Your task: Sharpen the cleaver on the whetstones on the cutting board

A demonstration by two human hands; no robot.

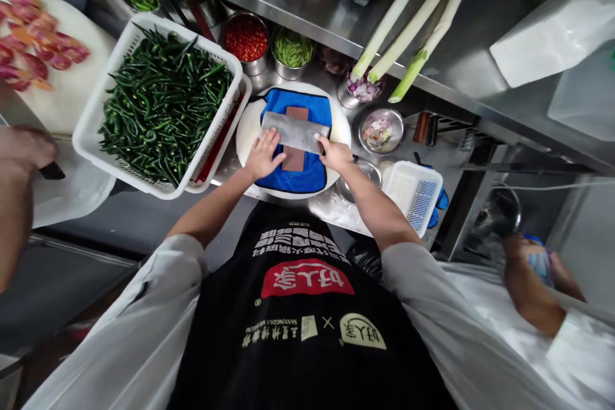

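Basically, a broad cleaver [294, 131] lies crosswise over a reddish-brown whetstone [294, 161], its blade spanning the gap btwn a person's L & R fingers. L hand [262, 156]: fingers spread, tips resting on the blade's L end, thumb out to the side, not gripping. R hand [336, 154]: fingers curled round the cleaver's handle end, thumb on the blade; handle mostly hidden. Whetstone sits btwn both hands' fingers on a blue cloth [314, 178], itself on a round white board [246, 131]. L of the L fingers: white basket [129, 175] of green chilies [163, 106]. Beyond the fingertips, i.e. farther from the body: metal tubs w/ chopped red chilies [246, 37] & sliced green veg [293, 49]. R of the R fingers: metal bowl [398, 134] w/ chopped bits.
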